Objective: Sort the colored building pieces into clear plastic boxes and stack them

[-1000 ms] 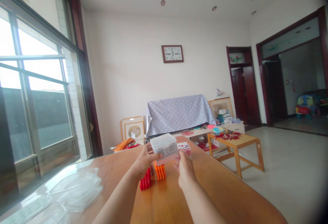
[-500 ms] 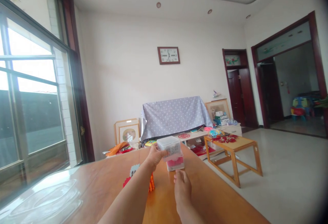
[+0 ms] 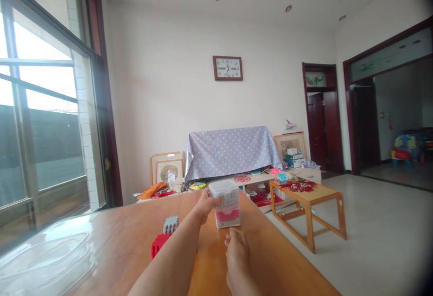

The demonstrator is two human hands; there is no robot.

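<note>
My left hand (image 3: 207, 205) grips a clear plastic box (image 3: 224, 193) with grey contents, thumb on its near side. The box sits on top of a second clear box (image 3: 228, 217) with pinkish-red contents, which stands on the wooden table. Just in front of the lower box is my right hand (image 3: 237, 247), fingers curled in, with nothing visible in them. A stack of grey scallop-edged pieces (image 3: 171, 224) and a stack of red ones (image 3: 160, 244) lie left of my left forearm, which partly covers the red stack.
Clear plastic lids or trays (image 3: 50, 260) lie at the left of the wooden table (image 3: 128, 233). A low wooden stool-like table (image 3: 309, 192) with red items stands to the right. Beyond the far end, a cabinet holds a thing under a grey dotted cloth (image 3: 232, 151).
The upper box now lines up over the lower one, which stood offset to the right before. The view has shifted, and my forearm now hides the orange pieces.
</note>
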